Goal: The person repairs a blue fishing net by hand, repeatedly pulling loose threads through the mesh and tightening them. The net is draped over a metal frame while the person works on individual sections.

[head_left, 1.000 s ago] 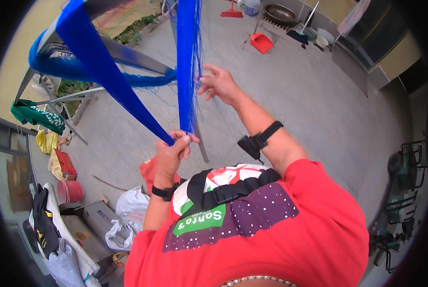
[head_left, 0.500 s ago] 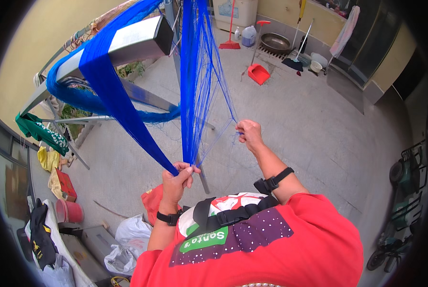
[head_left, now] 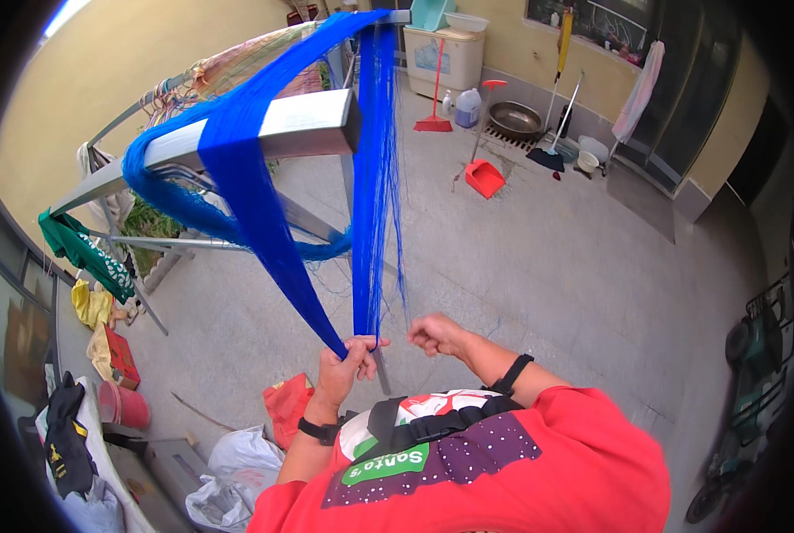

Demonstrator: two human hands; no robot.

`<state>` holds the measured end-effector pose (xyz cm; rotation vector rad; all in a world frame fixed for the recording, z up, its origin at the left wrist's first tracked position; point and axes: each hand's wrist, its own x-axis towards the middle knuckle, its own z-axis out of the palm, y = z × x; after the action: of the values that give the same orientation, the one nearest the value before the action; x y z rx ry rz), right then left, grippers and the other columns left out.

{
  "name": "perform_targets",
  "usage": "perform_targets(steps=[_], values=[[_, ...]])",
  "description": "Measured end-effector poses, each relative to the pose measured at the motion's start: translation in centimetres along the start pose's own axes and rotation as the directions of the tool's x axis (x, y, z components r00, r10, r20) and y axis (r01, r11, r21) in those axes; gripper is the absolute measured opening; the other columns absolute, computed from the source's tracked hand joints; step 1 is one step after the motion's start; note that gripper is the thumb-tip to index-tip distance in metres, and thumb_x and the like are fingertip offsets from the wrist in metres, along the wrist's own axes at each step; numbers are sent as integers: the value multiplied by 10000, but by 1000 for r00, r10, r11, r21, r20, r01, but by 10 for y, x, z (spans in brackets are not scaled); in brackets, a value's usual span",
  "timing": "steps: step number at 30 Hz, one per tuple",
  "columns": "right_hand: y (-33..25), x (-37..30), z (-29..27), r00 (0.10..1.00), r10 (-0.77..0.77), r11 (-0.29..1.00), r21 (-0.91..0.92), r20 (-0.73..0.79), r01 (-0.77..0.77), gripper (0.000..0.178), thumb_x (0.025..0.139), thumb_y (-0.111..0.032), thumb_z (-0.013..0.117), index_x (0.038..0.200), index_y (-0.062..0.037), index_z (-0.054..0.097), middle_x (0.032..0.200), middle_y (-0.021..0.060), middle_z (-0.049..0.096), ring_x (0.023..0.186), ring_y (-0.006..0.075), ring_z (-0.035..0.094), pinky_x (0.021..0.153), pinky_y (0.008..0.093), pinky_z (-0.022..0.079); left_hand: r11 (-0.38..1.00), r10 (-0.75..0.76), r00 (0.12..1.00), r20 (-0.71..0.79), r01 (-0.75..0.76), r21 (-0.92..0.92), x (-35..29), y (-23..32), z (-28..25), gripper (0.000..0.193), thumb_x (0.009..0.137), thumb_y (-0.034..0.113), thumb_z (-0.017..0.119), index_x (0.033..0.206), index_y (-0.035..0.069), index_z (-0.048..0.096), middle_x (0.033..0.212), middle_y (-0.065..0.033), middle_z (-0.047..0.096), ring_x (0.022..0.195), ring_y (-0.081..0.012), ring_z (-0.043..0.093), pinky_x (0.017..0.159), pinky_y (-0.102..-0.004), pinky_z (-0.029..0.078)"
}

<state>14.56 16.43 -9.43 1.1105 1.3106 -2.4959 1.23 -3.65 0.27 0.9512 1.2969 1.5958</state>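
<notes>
Long bright blue threads (head_left: 246, 169) hang over the square metal bar (head_left: 305, 122) and run down as a flat band to my left hand (head_left: 342, 366). My left hand is closed around the bottom of this band and of a second hank of blue threads (head_left: 366, 204), which drops from farther back. Loose fine strands fray out along the right side of that hank. Just right of my left hand is my right hand (head_left: 439, 336), fingers curled together. Whether a thin thread sits in its fingertips is too small to tell. A looser blue loop (head_left: 184, 213) hangs below the bar.
The metal rack's legs stand on the concrete floor, with a green cloth (head_left: 86, 253) hung at its left. A red dustpan (head_left: 484, 178), a broom (head_left: 433, 123) and a metal basin (head_left: 514, 120) are farther back. White bags (head_left: 246, 457) and a red bucket (head_left: 123, 404) lie left.
My right hand has come down and left, closer to my left hand. The strands it had pulled out to the right now hang nearly straight. The view has shifted, showing more of the rack's top.
</notes>
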Motion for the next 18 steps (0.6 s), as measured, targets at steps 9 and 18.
perform_targets(steps=[9, 18], values=[[-35, -10, -1, 766, -612, 380, -922, -196, 68, 269, 753, -251, 622, 867, -13, 672, 958, 235, 629, 805, 396, 615, 711, 463, 491, 999, 34, 999, 7, -34, -23, 0, -12, -1, 439, 992, 309, 383, 1083, -63, 599, 716, -89, 636, 549, -90, 540, 490, -206, 369], [-160, 3, 8, 334, -896, 443, -536, -293, 719, 640, 795, -406, 664, 1205, 59, 506, 1229, 165, 559, 1121, 285, 533, 897, 387, 419, 998, 13, 999, 39, -15, 62, 2, -12, -2, 418, 988, 306, 396, 1055, -43, 616, 709, -73, 626, 531, -81, 520, 505, -204, 365]])
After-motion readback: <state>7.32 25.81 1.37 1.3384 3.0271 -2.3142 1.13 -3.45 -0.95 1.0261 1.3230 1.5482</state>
